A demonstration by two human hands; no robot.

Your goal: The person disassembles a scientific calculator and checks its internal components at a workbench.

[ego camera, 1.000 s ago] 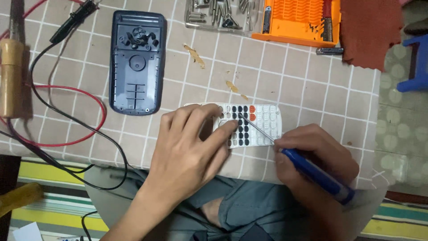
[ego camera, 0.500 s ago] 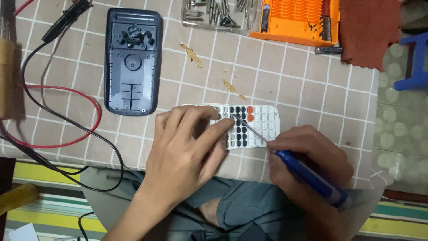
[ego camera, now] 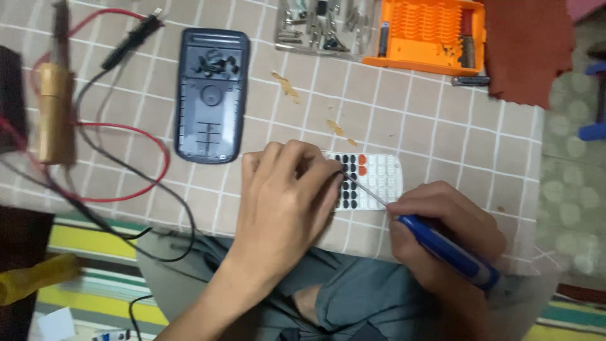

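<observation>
A pale, flat rectangular keypad panel [ego camera: 379,180] lies near the front edge of the checked, tile-patterned surface [ego camera: 442,145], set with rows of small dark oval buttons, a couple of orange ones, and bare white ovals toward its right end. The left hand [ego camera: 284,196] lies flat over the panel's left part with fingers pressed down on it, holding it in place rather than closing round it, so that end is hidden. The right hand [ego camera: 451,224] has its grip closed round a blue-handled screwdriver [ego camera: 445,249]; the thin metal shaft slants up and left, its tip meeting the dark buttons just beside the left fingertips. Exactly which button the tip touches is too small to tell. Farther back lies a dark blue-grey plastic back shell of a handheld device [ego camera: 210,95], open side up, with a cluster of small dark bits in its upper part. At the left, red and black wires [ego camera: 126,164] loop past a wooden-handled tool [ego camera: 55,113], blurred and cut off by the edge. At the top sit an orange plastic bit case [ego camera: 429,31] and a clear tray of metal bits [ego camera: 315,25], both partly cropped.
</observation>
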